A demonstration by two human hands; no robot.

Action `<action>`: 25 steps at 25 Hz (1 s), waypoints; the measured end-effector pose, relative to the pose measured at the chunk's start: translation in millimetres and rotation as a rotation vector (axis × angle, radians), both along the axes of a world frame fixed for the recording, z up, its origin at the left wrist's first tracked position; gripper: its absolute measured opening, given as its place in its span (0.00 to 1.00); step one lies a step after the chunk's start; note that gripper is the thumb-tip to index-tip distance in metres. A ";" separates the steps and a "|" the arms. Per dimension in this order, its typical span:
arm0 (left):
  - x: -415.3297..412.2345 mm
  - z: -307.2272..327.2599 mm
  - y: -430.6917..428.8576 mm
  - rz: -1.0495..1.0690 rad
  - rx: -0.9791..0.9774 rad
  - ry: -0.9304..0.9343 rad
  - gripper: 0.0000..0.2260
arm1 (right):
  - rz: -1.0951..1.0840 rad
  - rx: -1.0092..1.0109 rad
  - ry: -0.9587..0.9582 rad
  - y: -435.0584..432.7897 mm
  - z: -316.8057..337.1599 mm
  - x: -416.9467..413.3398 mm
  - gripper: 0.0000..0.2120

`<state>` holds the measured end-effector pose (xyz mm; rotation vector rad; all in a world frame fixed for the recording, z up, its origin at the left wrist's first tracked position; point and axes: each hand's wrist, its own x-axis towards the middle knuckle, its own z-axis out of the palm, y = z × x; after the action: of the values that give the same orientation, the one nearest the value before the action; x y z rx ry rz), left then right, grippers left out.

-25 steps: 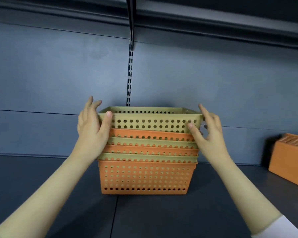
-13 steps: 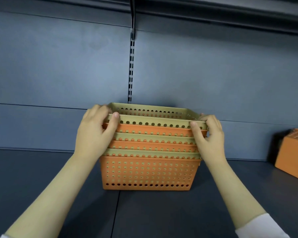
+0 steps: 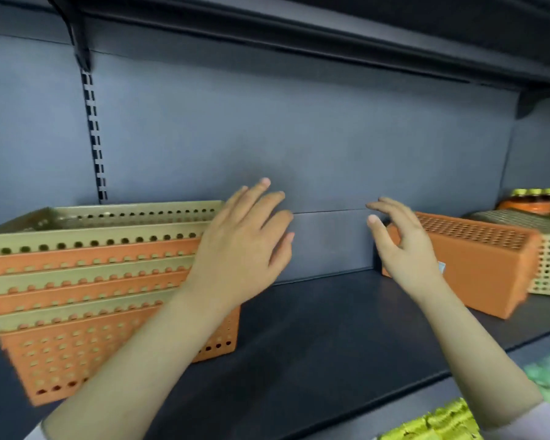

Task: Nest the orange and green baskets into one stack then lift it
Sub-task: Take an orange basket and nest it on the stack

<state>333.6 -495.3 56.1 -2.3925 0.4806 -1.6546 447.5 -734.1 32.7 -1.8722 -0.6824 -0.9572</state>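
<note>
Basket stack sits lower left of frame on the shelf, w/ left hand in front of its right end; contact unclear. Right hand centre-right, well apart. Both grips released, fingers spread. Stack alternates green & orange, perforated, slightly blurred.

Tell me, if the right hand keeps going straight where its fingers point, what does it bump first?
Probably the orange basket lying on its side: the right hand already hovers at its near end. The fingers tilt up and left, so they might instead reach the back wall; depth is unclear.
</note>
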 end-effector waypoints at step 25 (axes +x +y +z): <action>259.4 -55.5 -256.5 -0.036 -1.233 0.649 0.38 | 0.040 0.332 0.125 -262.5 -85.1 185.5 0.14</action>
<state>593.0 -751.8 0.6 -3.7940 -0.6808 -1.2699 633.0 -996.6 -52.3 -1.6030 -0.4532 -0.8620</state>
